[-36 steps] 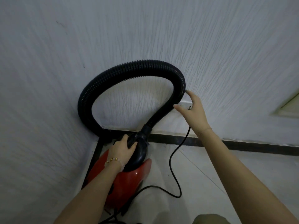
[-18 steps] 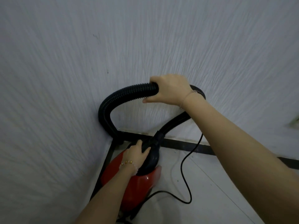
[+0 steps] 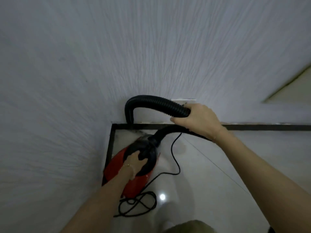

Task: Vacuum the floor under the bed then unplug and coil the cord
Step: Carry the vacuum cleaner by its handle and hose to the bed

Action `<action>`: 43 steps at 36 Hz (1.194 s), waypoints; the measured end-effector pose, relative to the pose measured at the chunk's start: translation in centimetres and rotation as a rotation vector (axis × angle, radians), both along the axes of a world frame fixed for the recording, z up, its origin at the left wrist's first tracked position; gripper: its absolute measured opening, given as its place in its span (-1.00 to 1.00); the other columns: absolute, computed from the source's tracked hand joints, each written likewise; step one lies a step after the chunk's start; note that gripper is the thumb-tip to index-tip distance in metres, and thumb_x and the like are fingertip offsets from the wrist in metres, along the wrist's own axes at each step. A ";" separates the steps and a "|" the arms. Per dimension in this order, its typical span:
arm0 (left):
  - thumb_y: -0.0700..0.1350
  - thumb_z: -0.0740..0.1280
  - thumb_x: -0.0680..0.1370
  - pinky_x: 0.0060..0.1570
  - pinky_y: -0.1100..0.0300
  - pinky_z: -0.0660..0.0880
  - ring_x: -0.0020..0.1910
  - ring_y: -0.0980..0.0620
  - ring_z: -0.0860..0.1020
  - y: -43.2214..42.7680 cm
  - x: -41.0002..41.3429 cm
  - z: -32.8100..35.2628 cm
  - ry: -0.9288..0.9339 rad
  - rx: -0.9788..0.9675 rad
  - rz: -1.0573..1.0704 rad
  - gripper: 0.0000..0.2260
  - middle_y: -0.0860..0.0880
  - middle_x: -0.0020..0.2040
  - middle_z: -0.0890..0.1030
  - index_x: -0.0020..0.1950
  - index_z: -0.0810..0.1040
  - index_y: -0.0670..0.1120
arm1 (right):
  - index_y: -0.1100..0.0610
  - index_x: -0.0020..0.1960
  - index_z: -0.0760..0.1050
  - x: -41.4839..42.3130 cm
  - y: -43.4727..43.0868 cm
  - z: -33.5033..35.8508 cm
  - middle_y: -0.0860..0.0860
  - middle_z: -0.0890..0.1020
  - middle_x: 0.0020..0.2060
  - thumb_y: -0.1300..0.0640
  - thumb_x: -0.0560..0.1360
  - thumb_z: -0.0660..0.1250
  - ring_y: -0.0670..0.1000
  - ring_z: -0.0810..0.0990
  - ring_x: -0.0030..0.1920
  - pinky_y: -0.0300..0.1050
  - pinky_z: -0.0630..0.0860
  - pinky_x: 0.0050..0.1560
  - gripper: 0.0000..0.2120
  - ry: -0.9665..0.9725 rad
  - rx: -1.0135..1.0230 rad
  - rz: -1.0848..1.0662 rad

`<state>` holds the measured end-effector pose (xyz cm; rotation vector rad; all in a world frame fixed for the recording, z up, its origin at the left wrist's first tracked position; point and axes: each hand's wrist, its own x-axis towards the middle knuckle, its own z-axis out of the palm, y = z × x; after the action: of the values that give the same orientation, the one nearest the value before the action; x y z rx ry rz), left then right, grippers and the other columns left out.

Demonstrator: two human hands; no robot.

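Note:
A red vacuum cleaner (image 3: pixel 134 184) with a black top stands on the floor in the corner of two walls. My left hand (image 3: pixel 135 163) grips the black handle on its top. Its black ribbed hose (image 3: pixel 156 103) arches up along the wall and bends back down to the body. My right hand (image 3: pixel 196 120) is closed around the hose at the right end of the arch. The black cord (image 3: pixel 175 158) runs from the wall past the vacuum and lies in loose loops (image 3: pixel 138 204) on the floor. A white wall socket (image 3: pixel 183 100) shows just above my right hand; the plug is hidden.
Textured white walls (image 3: pixel 84 81) meet in the corner behind the vacuum. A black skirting strip (image 3: pixel 269 127) runs along the wall base. The floor is glossy pale tile (image 3: pixel 210 190). A pale door or panel edge (image 3: pixel 294 88) shows at far right.
My right hand left the wall socket, took hold of the hose and pulled its arch down and to the right. My left hand stayed on the vacuum's handle. The view rose higher.

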<state>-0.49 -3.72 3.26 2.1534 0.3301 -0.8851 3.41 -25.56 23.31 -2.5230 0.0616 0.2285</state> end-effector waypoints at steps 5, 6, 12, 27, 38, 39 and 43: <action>-0.06 0.27 0.55 -0.07 0.22 0.41 -0.08 -0.02 0.50 -0.9 -4.2 8.3 0.005 0.014 -0.047 -0.89 -0.06 -0.09 0.55 -0.08 0.48 -0.09 | 0.07 -0.20 0.58 -6.8 -3.4 7.4 0.06 0.64 -0.38 -0.16 0.31 0.43 0.06 0.64 -0.33 0.00 0.58 -0.25 -0.71 0.055 0.184 -0.233; -0.06 0.28 0.55 -0.09 0.22 0.41 -0.09 -0.01 0.51 -0.9 -5.0 10.2 -0.007 0.023 -0.068 -0.89 -0.05 -0.10 0.55 -0.07 0.48 -0.10 | 0.08 -0.20 0.58 -8.4 -3.9 8.9 0.07 0.63 -0.41 -0.14 0.32 0.43 0.05 0.62 -0.36 -0.01 0.56 -0.27 -0.71 0.069 0.196 -0.274; -0.01 0.31 0.52 -0.14 0.12 0.53 -0.15 -0.04 0.58 -1.2 -10.5 22.8 -0.024 0.049 -0.131 -0.83 -0.06 -0.17 0.61 -0.10 0.53 -0.11 | 0.07 -0.38 0.45 -17.4 -6.5 19.7 -0.06 0.49 -0.60 -0.05 0.37 0.45 -0.09 0.44 -0.56 -0.12 0.42 -0.37 -0.71 0.094 0.342 -0.509; 0.04 0.30 0.51 -0.36 0.20 0.39 -0.26 -0.02 0.57 -1.6 -19.2 47.4 -0.331 0.066 -0.236 -0.84 0.00 -0.26 0.60 -0.15 0.52 -0.04 | 0.13 -0.39 0.40 -35.3 -6.4 40.2 0.09 0.44 -0.55 0.11 0.45 0.43 -0.04 0.40 -0.56 -0.33 0.40 -0.48 -0.69 -0.195 0.554 -0.747; 0.03 0.33 0.48 -0.45 0.22 0.29 -0.32 -0.05 0.58 -8.7 -20.3 51.6 -0.433 0.088 -0.437 -0.83 -0.03 -0.33 0.60 -0.19 0.54 -0.05 | 0.21 -0.40 0.39 -42.5 -12.9 44.7 0.03 0.45 -0.59 0.12 0.47 0.41 -0.08 0.41 -0.59 -0.33 0.41 -0.50 -0.66 -0.279 0.550 -0.893; 0.03 0.32 0.48 -0.45 0.22 0.28 -0.33 -0.05 0.58 -9.9 -20.3 51.8 -0.436 0.083 -0.452 -0.83 -0.03 -0.34 0.60 -0.20 0.54 -0.06 | 0.21 -0.39 0.40 -43.0 -13.8 44.7 0.02 0.45 -0.58 0.13 0.47 0.41 -0.09 0.41 -0.59 -0.33 0.41 -0.51 -0.67 -0.291 0.559 -0.915; 0.04 0.31 0.46 -0.48 0.22 0.24 -0.38 0.01 0.55 -15.6 -20.3 52.3 -0.457 0.089 -0.515 -0.83 0.01 -0.39 0.57 -0.26 0.51 -0.01 | 0.18 -0.31 0.44 -44.4 -18.3 44.6 0.08 0.47 -0.51 0.15 0.47 0.41 -0.06 0.43 -0.54 -0.29 0.44 -0.48 -0.76 -0.347 0.569 -0.958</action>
<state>-20.77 -19.35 55.56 2.4892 -0.4393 -0.6174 -41.02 -43.85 67.91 -1.6966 0.8936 -0.5046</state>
